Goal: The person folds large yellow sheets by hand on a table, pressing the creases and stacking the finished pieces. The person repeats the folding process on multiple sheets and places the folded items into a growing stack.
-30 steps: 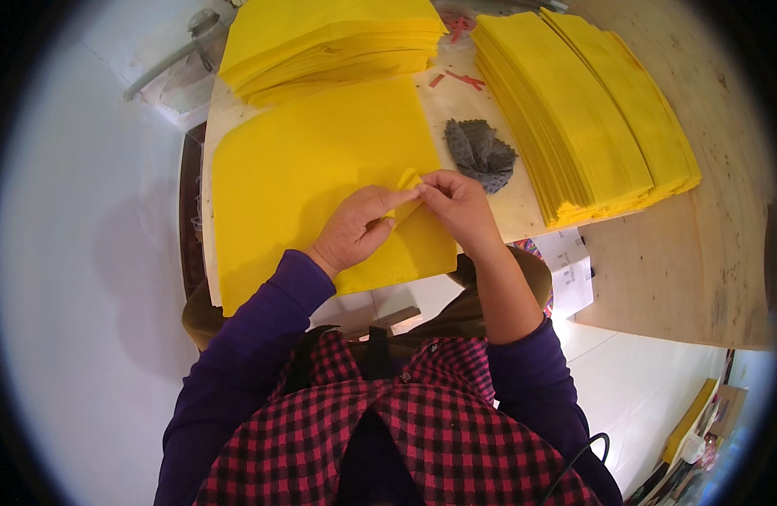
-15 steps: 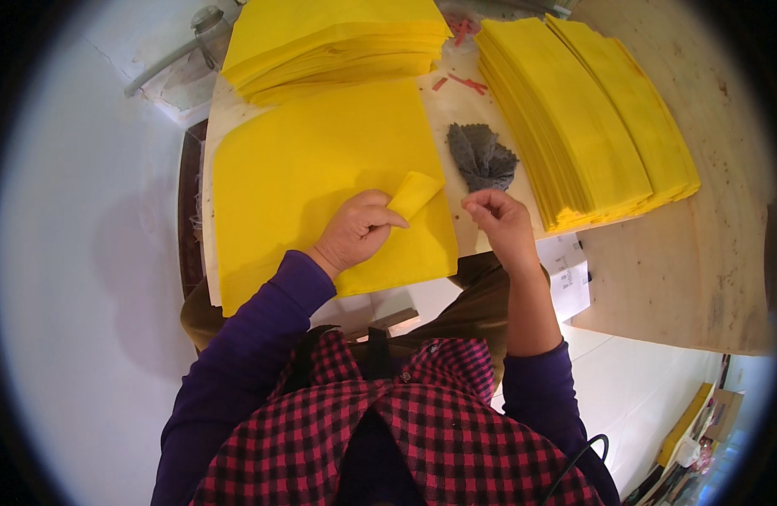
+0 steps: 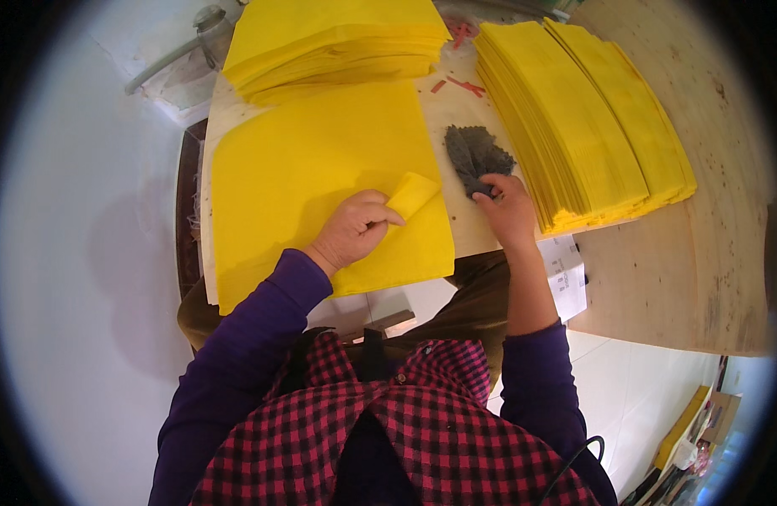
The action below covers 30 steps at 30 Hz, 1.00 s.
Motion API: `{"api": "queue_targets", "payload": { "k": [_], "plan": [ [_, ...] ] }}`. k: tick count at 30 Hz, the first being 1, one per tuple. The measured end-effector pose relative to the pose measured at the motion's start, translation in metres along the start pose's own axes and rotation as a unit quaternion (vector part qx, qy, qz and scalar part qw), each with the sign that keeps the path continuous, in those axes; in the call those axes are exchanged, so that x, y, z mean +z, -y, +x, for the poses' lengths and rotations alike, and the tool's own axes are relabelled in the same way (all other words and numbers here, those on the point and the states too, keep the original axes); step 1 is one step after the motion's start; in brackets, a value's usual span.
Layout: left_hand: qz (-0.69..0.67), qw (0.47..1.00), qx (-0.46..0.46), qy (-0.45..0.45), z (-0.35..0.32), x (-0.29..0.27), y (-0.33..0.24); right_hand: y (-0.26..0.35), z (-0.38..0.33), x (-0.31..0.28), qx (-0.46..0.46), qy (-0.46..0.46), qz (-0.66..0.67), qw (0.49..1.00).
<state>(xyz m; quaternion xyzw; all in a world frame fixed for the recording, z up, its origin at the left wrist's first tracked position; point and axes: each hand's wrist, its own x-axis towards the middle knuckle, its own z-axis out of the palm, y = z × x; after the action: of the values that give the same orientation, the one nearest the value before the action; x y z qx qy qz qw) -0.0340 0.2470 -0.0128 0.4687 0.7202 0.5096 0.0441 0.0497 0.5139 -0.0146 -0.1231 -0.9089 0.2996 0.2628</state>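
Note:
A large yellow fabric sheet [image 3: 312, 160] lies flat on the table in front of me, its right near corner turned up into a folded flap [image 3: 412, 194]. My left hand [image 3: 355, 229] rests on the sheet and pinches the flap between thumb and fingers. To the right of the sheet sits a crumpled dark grey cloth [image 3: 475, 150] with a zigzag edge. At the cloth's near end, my right hand [image 3: 510, 211] has thumb and fingers closed on a gathered bit of it.
A thick stack of yellow fabric [image 3: 338, 59] stands beyond the sheet. Two long yellow stacks [image 3: 566, 118] lie at the right. Red strips [image 3: 464, 86] are scattered on the wooden table [image 3: 439, 105] behind the grey cloth. A white box [image 3: 566, 274] sits below the table.
My right hand has moved slightly forward and right, from just in front of the grey cloth onto its near end, and now grips it. My left hand stays at the folded flap.

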Motion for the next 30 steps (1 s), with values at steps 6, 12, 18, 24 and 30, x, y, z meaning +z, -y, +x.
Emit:
{"api": "queue_targets", "payload": {
  "k": [6, 12, 18, 24, 30],
  "plan": [
    [-0.007, 1.000, 0.011, 0.002, 0.000, 0.001, 0.003, -0.009, 0.004, 0.009, 0.088, 0.035, -0.025, 0.995],
    [-0.010, 1.000, 0.014, -0.005, 0.001, 0.002, 0.003, -0.019, 0.005, 0.009, 0.082, 0.023, 0.034, 0.996],
    [-0.020, 1.000, -0.012, 0.003, 0.001, 0.002, 0.002, -0.012, -0.009, -0.003, 0.168, 0.044, 0.208, 0.963],
    [-0.012, 1.000, 0.002, 0.003, 0.001, 0.002, 0.003, 0.012, -0.030, -0.024, 0.128, 0.153, 0.237, 0.951],
    [-0.014, 1.000, 0.009, 0.000, 0.002, 0.003, 0.003, 0.031, -0.045, -0.018, 0.064, 0.268, 0.264, 0.924]
  ]
}}
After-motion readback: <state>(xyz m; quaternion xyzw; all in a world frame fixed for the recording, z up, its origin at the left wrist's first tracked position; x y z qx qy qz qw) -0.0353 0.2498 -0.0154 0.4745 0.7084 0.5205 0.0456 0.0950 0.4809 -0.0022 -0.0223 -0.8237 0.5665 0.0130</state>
